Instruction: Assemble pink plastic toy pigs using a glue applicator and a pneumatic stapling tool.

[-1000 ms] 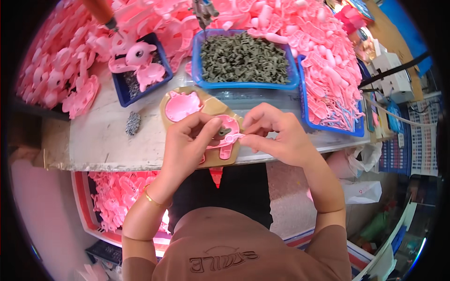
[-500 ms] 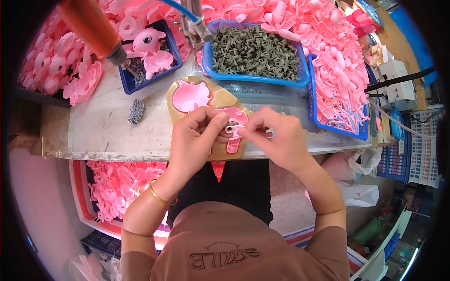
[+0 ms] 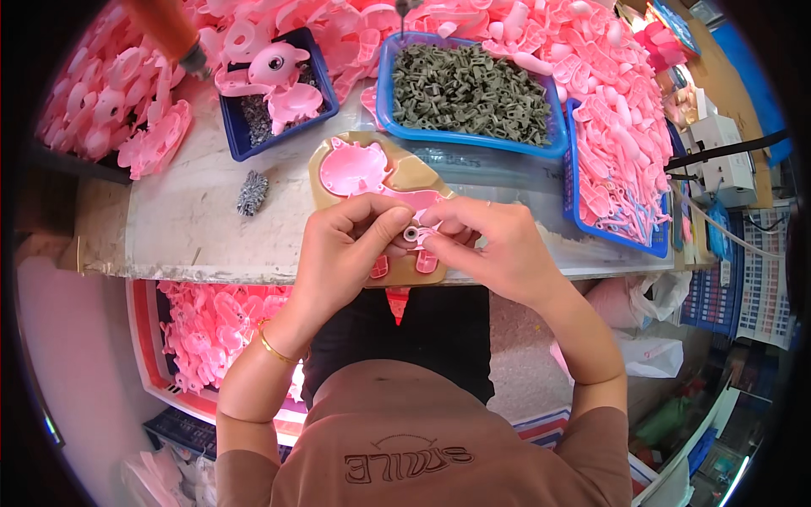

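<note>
Between my two hands is a small pink plastic piece with a dark-centred ring (image 3: 411, 234). My left hand (image 3: 342, 245) pinches it from the left, thumb and forefinger at the ring. From the right, the closed fingers of my right hand (image 3: 488, 242) grip its other side; their tips partly cover it. Just beneath lies a tan holding block (image 3: 435, 180) with a hollow pink toy-animal shell half (image 3: 351, 169) set in it. The shell's round head part shows at the far left of the block, while its lower part is partly hidden behind my fingers.
Left of the block lies a clump of screws (image 3: 253, 193). A dark blue tray (image 3: 241, 152) holds screws and a pink toy. Behind stands a blue basin (image 3: 473, 139) of dark green parts; right, a blue basket (image 3: 621, 235) of pink pieces. An orange screwdriver (image 3: 165, 29) hangs upper left.
My right hand's fingers have closed in further around the pink piece and moved slightly left. The orange screwdriver now appears higher, and the metal fixture at the top has mostly left the picture.
</note>
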A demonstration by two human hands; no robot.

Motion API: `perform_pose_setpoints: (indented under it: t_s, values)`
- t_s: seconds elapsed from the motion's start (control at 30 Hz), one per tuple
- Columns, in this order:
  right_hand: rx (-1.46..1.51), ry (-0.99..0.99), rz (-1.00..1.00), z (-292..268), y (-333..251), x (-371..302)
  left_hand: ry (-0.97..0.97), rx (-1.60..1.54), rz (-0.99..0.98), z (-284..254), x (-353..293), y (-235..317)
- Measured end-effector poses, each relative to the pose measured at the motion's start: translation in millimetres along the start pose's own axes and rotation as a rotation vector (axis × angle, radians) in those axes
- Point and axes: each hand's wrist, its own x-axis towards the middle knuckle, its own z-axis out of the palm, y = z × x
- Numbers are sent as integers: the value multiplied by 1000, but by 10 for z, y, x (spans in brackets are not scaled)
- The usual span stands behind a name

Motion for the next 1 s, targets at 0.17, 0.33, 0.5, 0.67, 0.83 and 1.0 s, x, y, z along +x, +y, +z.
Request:
perform_pose_setpoints:
  t_s: [0.17,0.33,0.5,0.67,0.83,1.0]
  values:
    - [-474,-25,-312,29,-7,127,-12,101,3,-150,21,101]
    - [-693,-43,-374,179,102,310,277,445,233,-439,13,92]
    - [-734,-99,-420,327,155,449,303,741,444,-497,-101,1]
    - [-706,-210,-305,334,179,507,102,1058,691,-495,-123,-66]
    - [-712,-287,-266,303,165,546,-95,1294,726,-482,-155,-114]
    - [-677,-181,-326,231,178,386,-98,1340,715,-455,-152,-155]
